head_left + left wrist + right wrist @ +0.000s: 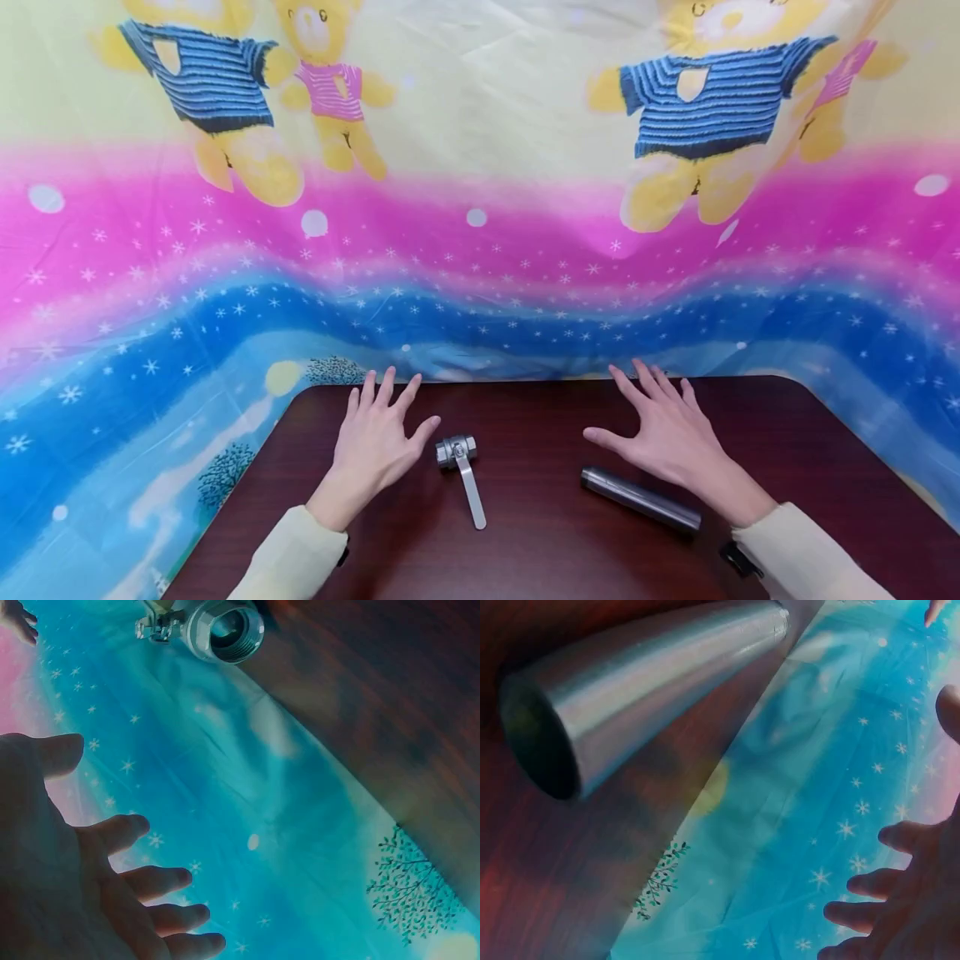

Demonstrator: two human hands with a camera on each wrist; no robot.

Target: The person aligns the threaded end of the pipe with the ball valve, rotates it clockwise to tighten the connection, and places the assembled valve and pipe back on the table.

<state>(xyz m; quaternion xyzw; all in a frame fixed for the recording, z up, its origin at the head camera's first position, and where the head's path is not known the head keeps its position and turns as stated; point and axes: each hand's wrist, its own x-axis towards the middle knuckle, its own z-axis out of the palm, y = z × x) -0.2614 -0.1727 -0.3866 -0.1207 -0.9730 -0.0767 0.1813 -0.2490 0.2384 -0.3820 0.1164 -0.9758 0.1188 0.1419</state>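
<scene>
A metal ball valve (pixel 456 451) with a long flat lever handle lies on the dark wooden table, its handle pointing toward the front. In the left wrist view the threaded opening of the valve (pixel 225 631) faces the camera. My left hand (pixel 381 437) is just left of the valve, fingers spread and holding nothing. A grey metal pipe (pixel 641 500) lies at a slant on the right; its hollow end shows in the right wrist view, on the pipe (pixel 652 690). My right hand (pixel 667 433) is spread beyond the pipe, with nothing in it.
The dark reddish-brown table (pixel 525 558) has rounded far corners. Behind it and at its sides hangs a cloth (pixel 480 275) in pink and blue, printed with bears and snowflakes. Pale sleeves (pixel 300 546) cover both forearms, with a dark strap part at each wrist.
</scene>
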